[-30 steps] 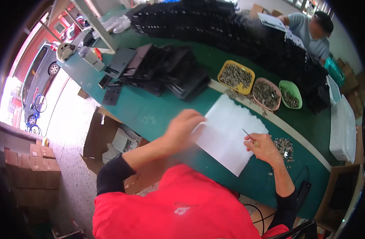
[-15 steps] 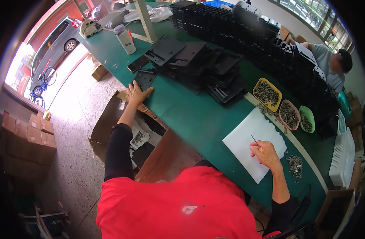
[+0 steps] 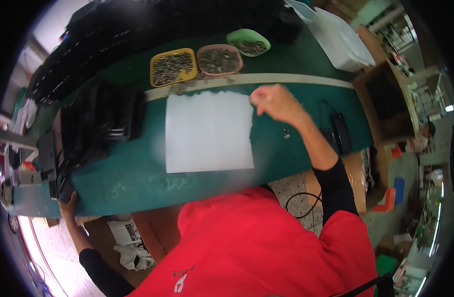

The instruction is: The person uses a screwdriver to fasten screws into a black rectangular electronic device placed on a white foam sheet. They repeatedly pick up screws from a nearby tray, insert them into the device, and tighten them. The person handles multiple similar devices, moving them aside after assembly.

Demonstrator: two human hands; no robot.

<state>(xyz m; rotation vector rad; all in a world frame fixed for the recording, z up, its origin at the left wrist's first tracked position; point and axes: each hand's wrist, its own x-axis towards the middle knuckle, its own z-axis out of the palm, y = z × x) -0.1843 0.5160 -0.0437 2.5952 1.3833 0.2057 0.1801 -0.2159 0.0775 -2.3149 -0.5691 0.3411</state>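
Note:
At the far left edge of the green table, my left hand (image 3: 68,204) is closed around the near edge of a small black plate (image 3: 64,188). This plate lies beside a dark stack of similar plates (image 3: 95,123). My right hand (image 3: 277,102), slightly blurred, is at the upper right edge of a white sheet (image 3: 209,133), its fingers curled together. Whatever they hold is hidden. A few small metal parts (image 3: 286,133) lie below the right wrist.
Beyond a pale strip stand a yellow tray (image 3: 173,67), a pink tray (image 3: 220,60) and a green tray (image 3: 248,42), all holding small metal pieces. White baskets (image 3: 341,42) and an open cardboard box (image 3: 391,101) are at right. A black device (image 3: 340,132) lies nearby.
The view has swung to the right. My right hand has left the middle of the sheet for its right edge, and its thin pointed tool no longer shows. My left hand's fingers have closed on the plate.

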